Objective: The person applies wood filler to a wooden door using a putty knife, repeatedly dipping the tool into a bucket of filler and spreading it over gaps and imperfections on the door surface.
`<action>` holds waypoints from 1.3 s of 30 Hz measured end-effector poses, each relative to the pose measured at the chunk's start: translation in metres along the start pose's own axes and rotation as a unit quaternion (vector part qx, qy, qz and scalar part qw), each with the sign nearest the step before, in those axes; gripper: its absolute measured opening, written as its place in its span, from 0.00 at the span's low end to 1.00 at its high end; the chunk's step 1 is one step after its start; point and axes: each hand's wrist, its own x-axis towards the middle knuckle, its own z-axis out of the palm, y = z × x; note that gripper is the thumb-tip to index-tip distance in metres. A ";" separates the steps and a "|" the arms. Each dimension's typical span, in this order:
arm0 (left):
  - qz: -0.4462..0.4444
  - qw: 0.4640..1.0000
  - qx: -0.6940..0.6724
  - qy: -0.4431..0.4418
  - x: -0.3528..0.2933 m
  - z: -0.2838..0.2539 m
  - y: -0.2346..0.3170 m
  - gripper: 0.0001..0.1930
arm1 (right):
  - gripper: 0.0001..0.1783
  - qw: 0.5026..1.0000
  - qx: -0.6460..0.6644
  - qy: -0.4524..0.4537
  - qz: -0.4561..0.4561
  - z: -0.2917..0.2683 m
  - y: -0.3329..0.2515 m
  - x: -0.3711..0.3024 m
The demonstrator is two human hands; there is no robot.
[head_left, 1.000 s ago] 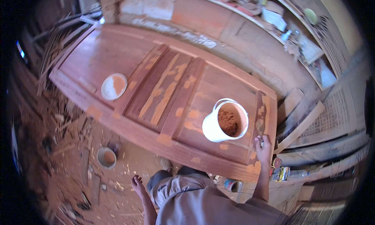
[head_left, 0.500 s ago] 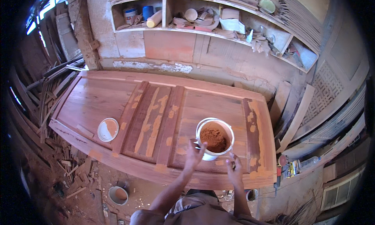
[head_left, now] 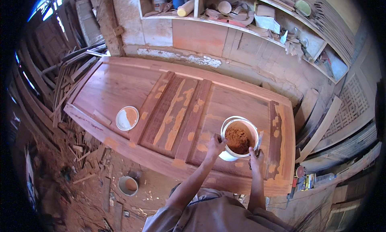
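A white bucket [head_left: 227, 156] with crumbly reddish-brown filler [head_left: 238, 140] inside stands over the right panel of a wooden door [head_left: 177, 169]. My left hand [head_left: 216, 146] is closed at the bucket's left edge, its fingertips partly hidden. In my right hand [head_left: 256, 158], by the bucket's right side, is what looks like a putty knife [head_left: 260, 138], its thin blade pointing up along the rim. Orange-brown filler patches mark the door's rails and centre strip. Left of the strip lies a round white lid [head_left: 127, 118], partly smeared with filler.
A wall shelf [head_left: 209, 22] holds cans, a bottle and scraps. Scrap wood [head_left: 66, 95] is piled at the left. A pail [head_left: 128, 186] stands on the floor below the door's near edge. Boards [head_left: 321, 129] lean at the right, near a plastic bottle [head_left: 325, 178].
The view has shifted, so the scene sits farther right and higher. My right hand has come up to the bucket's right side, and the blade now shows upright there.
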 end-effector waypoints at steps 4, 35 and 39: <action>0.007 0.990 -0.114 -0.077 -0.003 -0.003 -0.005 0.12 | 0.15 1.000 -0.021 -0.018 -0.010 -0.001 0.033 0.016; -0.076 0.976 -0.206 -0.007 -0.037 0.002 0.028 0.11 | 0.17 0.996 0.005 -0.067 0.050 -0.010 -0.020 0.021; -0.090 0.981 -0.171 0.012 -0.033 0.008 0.027 0.13 | 0.24 0.993 -0.009 -0.114 0.011 -0.015 -0.013 0.041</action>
